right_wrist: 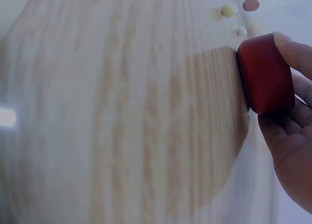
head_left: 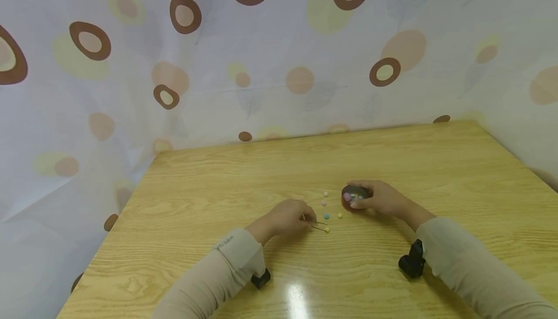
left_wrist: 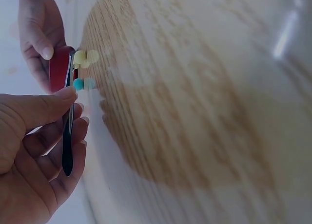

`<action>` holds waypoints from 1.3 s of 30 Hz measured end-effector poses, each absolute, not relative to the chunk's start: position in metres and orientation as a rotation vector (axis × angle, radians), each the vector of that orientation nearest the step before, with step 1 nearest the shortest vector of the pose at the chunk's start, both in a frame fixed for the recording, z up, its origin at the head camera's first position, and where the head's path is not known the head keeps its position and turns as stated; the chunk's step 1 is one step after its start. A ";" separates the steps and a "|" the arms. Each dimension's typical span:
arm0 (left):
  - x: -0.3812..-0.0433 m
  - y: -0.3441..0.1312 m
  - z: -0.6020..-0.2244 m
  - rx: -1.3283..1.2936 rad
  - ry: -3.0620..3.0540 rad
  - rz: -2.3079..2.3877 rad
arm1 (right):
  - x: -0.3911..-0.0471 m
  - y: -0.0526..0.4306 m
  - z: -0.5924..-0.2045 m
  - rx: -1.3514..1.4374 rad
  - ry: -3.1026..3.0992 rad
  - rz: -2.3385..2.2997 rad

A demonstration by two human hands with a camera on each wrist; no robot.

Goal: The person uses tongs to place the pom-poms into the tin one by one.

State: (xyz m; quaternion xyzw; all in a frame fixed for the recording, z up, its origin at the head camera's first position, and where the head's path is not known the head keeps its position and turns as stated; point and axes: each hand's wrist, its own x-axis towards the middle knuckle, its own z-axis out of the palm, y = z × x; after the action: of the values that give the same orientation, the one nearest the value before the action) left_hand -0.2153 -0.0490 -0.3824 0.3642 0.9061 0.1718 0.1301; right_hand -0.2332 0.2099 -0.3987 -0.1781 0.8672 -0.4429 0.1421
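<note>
My left hand (head_left: 289, 216) pinches a pair of metal tweezers (left_wrist: 68, 153) between thumb and fingers. The tweezers' points are at a small yellow ball (head_left: 327, 230) on the table; whether they grip it I cannot tell. At the right, my right hand (head_left: 380, 197) holds a small red bowl (right_wrist: 265, 75) by its side, thumb and fingers on opposite edges. The bowl's inside looks dark, with a pink ball (head_left: 347, 196) and several other small coloured bits in it. Between the hands lie a blue ball (head_left: 326, 216), another yellow ball (head_left: 340, 216) and two pale balls (head_left: 324, 203).
The wooden table (head_left: 209, 178) stretches out on all sides of the hands. A patterned cloth (head_left: 270, 57) hangs behind it and along its sides. Black wrist devices (head_left: 411, 261) sit under both sleeves, close above the tabletop.
</note>
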 end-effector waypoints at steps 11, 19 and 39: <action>-0.216 -0.046 -0.384 1.053 2.637 0.456 | -0.236 0.211 -0.399 -0.525 2.508 -1.273; -0.215 -0.045 -0.386 1.081 2.648 0.447 | -0.236 0.211 -0.400 -0.531 2.534 -1.239; -0.215 -0.046 -0.384 1.046 2.685 0.481 | -0.236 0.211 -0.401 -0.536 2.514 -1.263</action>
State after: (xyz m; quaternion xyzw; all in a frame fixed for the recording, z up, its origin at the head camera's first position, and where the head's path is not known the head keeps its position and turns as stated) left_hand -0.2155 -0.0460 -0.3836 0.3557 0.9136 0.1635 0.1098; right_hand -0.2357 0.2105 -0.4006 -0.1854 0.8693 -0.4367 0.1385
